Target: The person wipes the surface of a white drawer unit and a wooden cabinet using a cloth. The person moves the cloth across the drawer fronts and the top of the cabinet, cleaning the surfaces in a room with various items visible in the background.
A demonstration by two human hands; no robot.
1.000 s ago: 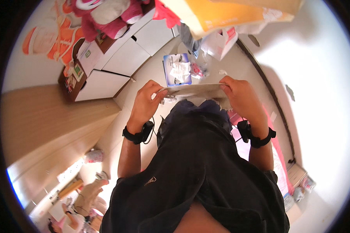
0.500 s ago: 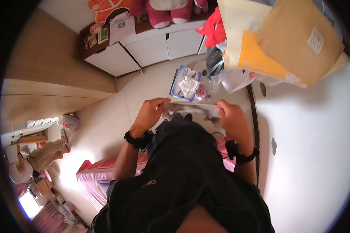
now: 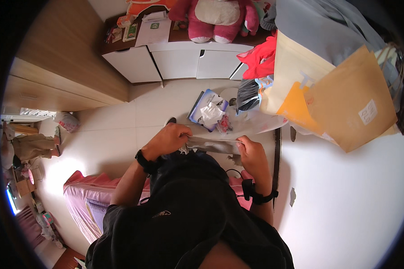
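Observation:
Between my hands a thin greyish cloth point(image 3: 213, 145) is stretched by its upper edge in front of my waist. My left hand point(image 3: 167, 141) pinches its left corner, where some crumpled fabric hangs under the fingers. At the opposite corner my right hand point(image 3: 253, 156) grips the edge between thumb and fingers. The lower part of the cloth is partly hidden behind my dark shirt. Both wrists wear black bands. Beyond the cloth, on the floor, lies a blue and white box point(image 3: 207, 107) with a crumpled white wrapper point(image 3: 212, 113) on it.
A low white cabinet point(image 3: 175, 64) carries a pink plush toy point(image 3: 217, 20). Paper bags point(image 3: 350, 98) and a red cloth point(image 3: 260, 59) pile up at the far right, near a white surface point(image 3: 345, 201). Pink bedding point(image 3: 83, 197) lies left; another person point(image 3: 33, 145) stands further off.
The whole view has shifted. My hands are slightly closer together, and the cloth's edge now slopes down toward the right. A shoe shows beyond my left hand.

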